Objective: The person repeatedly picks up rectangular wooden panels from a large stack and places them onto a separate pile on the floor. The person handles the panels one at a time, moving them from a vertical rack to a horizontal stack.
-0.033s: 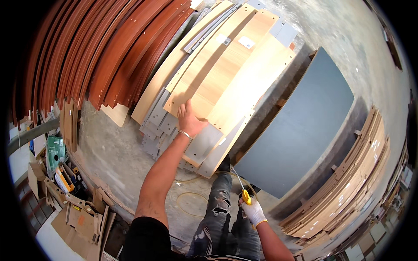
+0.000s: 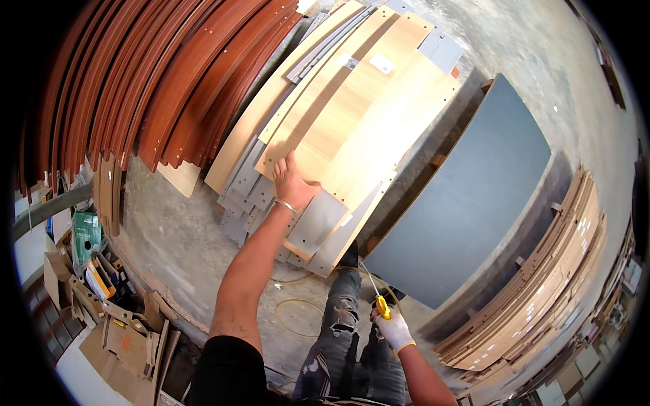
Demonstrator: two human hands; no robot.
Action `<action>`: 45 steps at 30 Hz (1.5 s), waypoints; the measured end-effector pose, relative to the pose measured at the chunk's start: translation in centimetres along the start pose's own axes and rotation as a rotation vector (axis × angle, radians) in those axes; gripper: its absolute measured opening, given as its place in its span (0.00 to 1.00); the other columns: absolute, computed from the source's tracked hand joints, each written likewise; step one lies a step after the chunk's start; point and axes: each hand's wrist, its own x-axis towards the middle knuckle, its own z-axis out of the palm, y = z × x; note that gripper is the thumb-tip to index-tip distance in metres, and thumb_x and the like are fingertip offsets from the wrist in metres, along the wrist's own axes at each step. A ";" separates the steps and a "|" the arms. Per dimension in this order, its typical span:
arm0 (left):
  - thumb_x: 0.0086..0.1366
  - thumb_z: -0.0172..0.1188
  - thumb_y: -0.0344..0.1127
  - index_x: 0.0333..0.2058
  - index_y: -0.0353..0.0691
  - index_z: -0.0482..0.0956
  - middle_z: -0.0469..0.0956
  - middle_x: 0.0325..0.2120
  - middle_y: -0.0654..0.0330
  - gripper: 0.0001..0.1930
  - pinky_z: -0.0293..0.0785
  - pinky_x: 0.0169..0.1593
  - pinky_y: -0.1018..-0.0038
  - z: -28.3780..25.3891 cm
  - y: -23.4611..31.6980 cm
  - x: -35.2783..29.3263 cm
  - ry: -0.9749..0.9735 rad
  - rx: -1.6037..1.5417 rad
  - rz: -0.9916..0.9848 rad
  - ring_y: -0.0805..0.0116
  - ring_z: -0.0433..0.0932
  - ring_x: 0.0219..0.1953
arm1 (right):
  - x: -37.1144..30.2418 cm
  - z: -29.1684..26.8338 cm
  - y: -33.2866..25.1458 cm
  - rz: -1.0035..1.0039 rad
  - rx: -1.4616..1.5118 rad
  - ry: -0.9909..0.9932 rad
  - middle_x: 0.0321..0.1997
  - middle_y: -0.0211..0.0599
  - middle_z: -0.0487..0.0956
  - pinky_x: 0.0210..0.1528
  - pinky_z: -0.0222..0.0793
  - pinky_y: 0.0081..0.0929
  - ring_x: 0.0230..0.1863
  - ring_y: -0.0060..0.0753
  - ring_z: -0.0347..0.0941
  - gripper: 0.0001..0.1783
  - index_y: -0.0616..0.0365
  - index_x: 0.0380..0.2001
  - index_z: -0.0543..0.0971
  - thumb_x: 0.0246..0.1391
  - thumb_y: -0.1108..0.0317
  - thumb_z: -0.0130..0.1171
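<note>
My bare left hand (image 2: 294, 185), a bracelet at its wrist, grips the near end of a pale wood-grain panel (image 2: 352, 118). Its fingers lie spread over the top face, with the thumb at the panel's end. This long panel carries a white label and lies on a stack of similar pale and grey panels (image 2: 244, 177) with drilled holes. In a white knitted glove, my right hand (image 2: 394, 329) is closed around a blow gun (image 2: 384, 308) with a yellow handle. The thin metal nozzle points up and left, and a yellowish hose (image 2: 301, 302) loops on the floor.
Reddish-brown curved-looking boards (image 2: 193, 88) stand in rows at the left. A large dark grey panel (image 2: 467, 196) rests on supports at the right, with stacked brown boards (image 2: 535, 284) beyond it. Cardboard scraps (image 2: 122, 345) and boxes crowd the lower left.
My left hand and the top wood-grain panel have shifted very slightly up and left. My right hand and the blow gun have hardly moved.
</note>
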 end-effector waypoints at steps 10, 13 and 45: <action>0.46 0.79 0.60 0.70 0.35 0.51 0.61 0.67 0.43 0.62 0.53 0.73 0.54 0.4 -6.8 6.4 -0.071 -0.032 -0.420 0.47 0.57 0.72 | -0.2 1.1 -1.8 -0.012 -0.054 -0.014 0.31 0.34 0.82 0.33 0.76 0.32 0.28 0.29 0.79 0.11 0.53 0.42 0.81 0.58 0.64 0.59; 0.47 0.78 0.61 0.62 0.34 0.66 0.70 0.62 0.44 0.52 0.60 0.70 0.58 -1.0 -7.6 7.5 -0.276 0.003 -0.493 0.49 0.66 0.67 | -0.4 1.0 -2.6 -0.011 -0.080 -0.022 0.32 0.34 0.82 0.33 0.76 0.31 0.28 0.29 0.79 0.11 0.53 0.42 0.81 0.58 0.64 0.59; 0.58 0.68 0.39 0.48 0.40 0.79 0.80 0.52 0.51 0.20 0.72 0.60 0.56 -0.3 0.4 -1.9 -0.475 0.408 -0.292 0.49 0.78 0.55 | -1.7 -2.3 -7.3 -0.160 -0.274 0.040 0.40 0.45 0.85 0.46 0.77 0.39 0.41 0.43 0.83 0.15 0.50 0.46 0.82 0.60 0.56 0.58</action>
